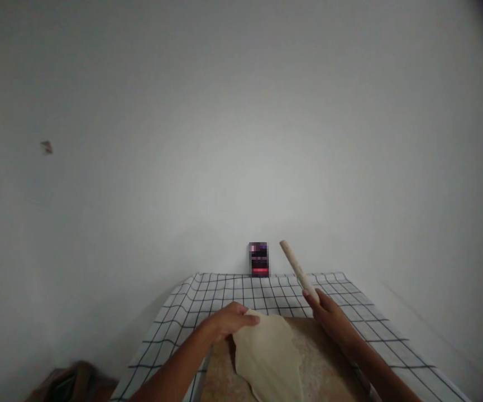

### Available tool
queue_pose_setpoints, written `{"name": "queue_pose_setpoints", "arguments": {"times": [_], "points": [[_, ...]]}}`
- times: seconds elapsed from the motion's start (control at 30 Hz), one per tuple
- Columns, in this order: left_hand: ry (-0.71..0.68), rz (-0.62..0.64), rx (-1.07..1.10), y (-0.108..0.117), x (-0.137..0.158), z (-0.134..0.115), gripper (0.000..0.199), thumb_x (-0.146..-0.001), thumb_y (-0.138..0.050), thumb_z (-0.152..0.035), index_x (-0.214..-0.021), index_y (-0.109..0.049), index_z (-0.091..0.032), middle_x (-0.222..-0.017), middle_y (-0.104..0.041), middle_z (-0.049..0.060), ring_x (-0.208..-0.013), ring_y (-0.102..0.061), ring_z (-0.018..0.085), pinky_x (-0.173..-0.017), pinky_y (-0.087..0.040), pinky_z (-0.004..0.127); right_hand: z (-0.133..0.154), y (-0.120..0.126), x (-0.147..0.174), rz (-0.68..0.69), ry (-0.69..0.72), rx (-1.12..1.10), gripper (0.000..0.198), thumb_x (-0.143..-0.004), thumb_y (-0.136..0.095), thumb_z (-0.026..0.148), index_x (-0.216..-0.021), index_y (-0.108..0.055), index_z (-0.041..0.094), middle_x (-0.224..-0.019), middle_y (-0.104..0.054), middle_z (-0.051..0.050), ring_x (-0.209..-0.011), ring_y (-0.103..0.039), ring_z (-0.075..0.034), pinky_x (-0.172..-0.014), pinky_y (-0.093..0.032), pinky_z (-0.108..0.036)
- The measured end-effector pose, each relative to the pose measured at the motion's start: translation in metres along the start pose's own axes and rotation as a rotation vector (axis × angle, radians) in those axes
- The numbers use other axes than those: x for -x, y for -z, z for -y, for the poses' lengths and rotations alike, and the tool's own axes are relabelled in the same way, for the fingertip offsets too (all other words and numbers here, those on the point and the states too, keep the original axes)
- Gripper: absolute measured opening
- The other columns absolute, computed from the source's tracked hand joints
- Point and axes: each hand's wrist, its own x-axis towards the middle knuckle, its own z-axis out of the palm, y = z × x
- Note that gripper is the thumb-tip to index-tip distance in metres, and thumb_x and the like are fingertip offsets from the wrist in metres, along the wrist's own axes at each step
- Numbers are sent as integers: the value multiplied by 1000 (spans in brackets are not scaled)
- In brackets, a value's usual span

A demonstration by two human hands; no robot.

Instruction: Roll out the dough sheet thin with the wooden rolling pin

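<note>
My left hand (235,320) pinches the far left edge of a flat, pale sheet of dough (268,354), thumb on top, and that edge looks lifted a little. The rest of the sheet spreads over a brown board (327,363), its near end cut off by the frame. In my right hand (328,310) is a wooden rolling pin (295,266), gripped near its lower end. The pin is raised and tilted, its free end pointing up and to the left, apart from the dough.
A white cloth with a dark grid (174,324) covers the table under the board. At its far edge, a small dark, blurred-out upright object (259,259) leans by the pale wall (241,139). A brownish item (71,382) lies low at the left.
</note>
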Motion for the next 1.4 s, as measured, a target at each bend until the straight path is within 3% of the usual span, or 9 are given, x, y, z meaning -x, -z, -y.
{"name": "queue_pose_setpoints", "arguments": {"times": [0.1, 0.27, 0.33, 0.43, 0.53, 0.7, 0.9, 1.17, 1.4], "points": [[-82, -97, 80, -10, 0, 7, 60, -56, -89, -66, -83, -76, -14, -80, -75, 4, -71, -66, 20, -64, -46, 28, -8, -3, 0, -30, -28, -54, 57, -88, -46, 80, -79, -51, 24, -64, -43, 5, -61, -44, -16, -56, -36, -30], [-164, -384, 291, -20, 7, 17, 55, -63, -85, -60, -87, -74, -12, -78, -74, 7, -69, -66, 20, -61, -46, 28, -17, 3, 9, -81, -36, -88, 55, -90, -48, 78, -78, -50, 24, -63, -43, 6, -60, -42, -15, -56, -34, -29], [-134, -349, 327, -20, 17, 15, 53, -59, -89, -52, -91, -74, -12, -81, -76, 8, -73, -68, 22, -63, -48, 29, -14, 5, 11, -84, -36, -71, 55, -90, -47, 78, -77, -50, 24, -63, -43, 5, -60, -43, -16, -56, -34, -30], [-19, -144, 292, -18, 37, 11, 59, -52, -93, -41, -102, -76, -14, -95, -78, 9, -84, -71, 25, -68, -52, 31, -7, 7, 14, -88, -22, -40, 56, -90, -47, 78, -77, -53, 24, -65, -47, 4, -63, -46, -17, -58, -36, -31], [56, -74, 221, -17, 51, 9, 61, -55, -92, -45, -106, -77, -16, -103, -79, 10, -92, -72, 27, -69, -53, 31, -3, 8, 15, -82, -17, -32, 56, -89, -47, 79, -77, -53, 24, -65, -48, 3, -64, -47, -18, -60, -37, -31], [-17, -129, 168, -18, 49, 9, 56, -62, -88, -53, -102, -77, -15, -99, -79, 10, -92, -72, 27, -74, -52, 31, -2, 8, 16, -74, -24, -34, 56, -88, -47, 79, -74, -50, 25, -64, -44, 4, -62, -45, -17, -58, -35, -31], [-113, -153, 65, -22, 30, 6, 64, -54, -90, -57, -98, -76, -12, -96, -78, 10, -88, -71, 27, -78, -50, 33, 0, 8, 16, -58, -19, -51, 55, -88, -47, 79, -74, -49, 25, -62, -45, 4, -61, -45, -17, -58, -35, -30], [-205, -344, -292, -28, 16, 11, 61, -78, -58, -77, -73, -64, -17, -66, -58, 1, -64, -52, 18, -58, -32, 30, 1, 9, 16, -27, -2, -60, 54, -90, -47, 77, -76, -49, 25, -63, -43, 5, -60, -43, -17, -57, -33, -30], [-382, -460, -544, -29, 20, 4, 45, -96, -45, -59, -70, -50, -22, -66, -53, -1, -66, -50, 18, -61, -32, 29, -3, 10, 16, -31, 17, -36, 53, -91, -48, 76, -76, -51, 25, -65, -45, 4, -64, -46, -18, -60, -35, -30]]}}
